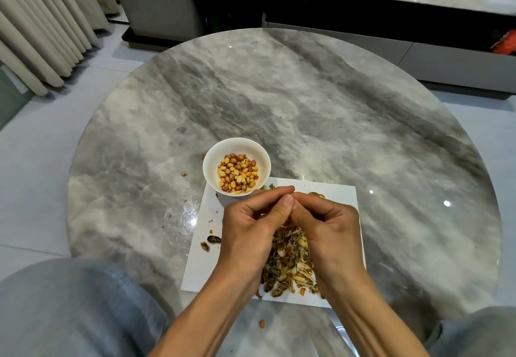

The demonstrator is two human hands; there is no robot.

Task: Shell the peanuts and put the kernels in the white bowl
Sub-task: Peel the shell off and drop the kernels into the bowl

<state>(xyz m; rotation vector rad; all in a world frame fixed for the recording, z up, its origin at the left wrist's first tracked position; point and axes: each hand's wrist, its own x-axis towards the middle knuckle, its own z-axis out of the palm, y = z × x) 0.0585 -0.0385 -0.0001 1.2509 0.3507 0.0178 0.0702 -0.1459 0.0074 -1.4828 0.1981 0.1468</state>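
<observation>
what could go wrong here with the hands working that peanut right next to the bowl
1. The left hand and right hand work above the shell pile, so a freed kernel may drop in and get lost.
2. Shell bits could flick into the nearby white bowl.

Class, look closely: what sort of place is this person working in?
Probably a home living room: a round marble table, a low cabinet behind it, and curtains at the left.
</observation>
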